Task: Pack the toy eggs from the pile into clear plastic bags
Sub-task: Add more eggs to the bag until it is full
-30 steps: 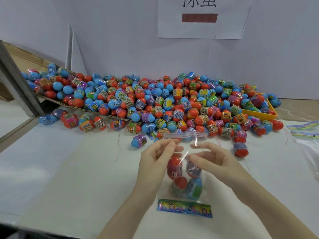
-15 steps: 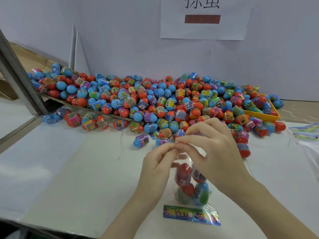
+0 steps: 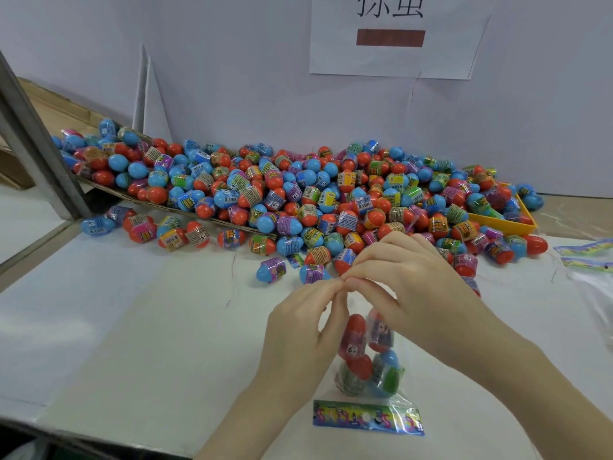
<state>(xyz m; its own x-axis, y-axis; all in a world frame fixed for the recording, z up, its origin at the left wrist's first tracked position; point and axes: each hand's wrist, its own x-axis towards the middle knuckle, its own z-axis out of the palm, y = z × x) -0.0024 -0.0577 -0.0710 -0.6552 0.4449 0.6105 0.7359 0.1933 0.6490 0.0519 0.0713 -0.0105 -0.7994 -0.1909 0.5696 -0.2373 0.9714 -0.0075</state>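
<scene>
Both hands meet over the table (image 3: 139,343), fingertips touching at the top of a clear bag (image 3: 368,363). The left hand (image 3: 305,327) comes up from below with its fingers curled in, pinching the bag's mouth; the right hand (image 3: 418,293) reaches in from the right, arched over, its thumb and forefinger pinching the same edge just beside the left's. The bag hangs from that pinch with its bottom on the table, and it holds four eggs — two red-topped ones above, a red and a blue one below, each with a printed wrap band. One band shows what looks like "6" in a white circle. A colourful printed strip (image 3: 368,418) runs along the bag's lower end; its lettering is too small to read. Behind the hands lies the pile (image 3: 298,194) of red and blue eggs, spread along the wall, partly on a tilted cardboard sheet (image 3: 172,207) at the left and partly spilling over a yellow tray (image 3: 507,224) at the right. On the wall hangs a white sign (image 3: 394,38) with two dark characters, cut off at the top, above a brown bar. More bags (image 3: 590,257) lie flat at the far right edge.
</scene>
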